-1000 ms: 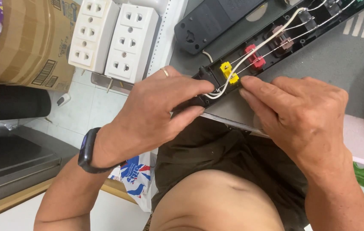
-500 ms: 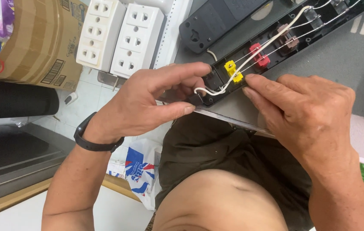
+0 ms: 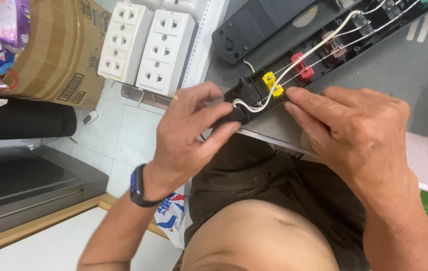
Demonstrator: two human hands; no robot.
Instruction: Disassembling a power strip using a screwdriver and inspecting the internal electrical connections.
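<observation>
A long black plastic power-strip housing point(image 3: 294, 70), opened so its yellow point(image 3: 270, 83), red point(image 3: 302, 65) and brown switch blocks point(image 3: 333, 47) and white wires point(image 3: 254, 106) show, lies slantwise on a grey work mat point(image 3: 405, 80), its near end over the table edge. The left hand point(image 3: 189, 135) pinches that near end between thumb and fingers, while the right hand point(image 3: 354, 135) rests its narrowed fingertips against the housing beside the yellow block. Farther off lie a black cover plate point(image 3: 261, 25), two white socket blocks point(image 3: 146, 42) and a cardboard box point(image 3: 56, 55).

I see the opened black power strip point(image 3: 294, 70) lying diagonally across the upper centre-right, its yellow and red contacts and white wires exposed.
</observation>
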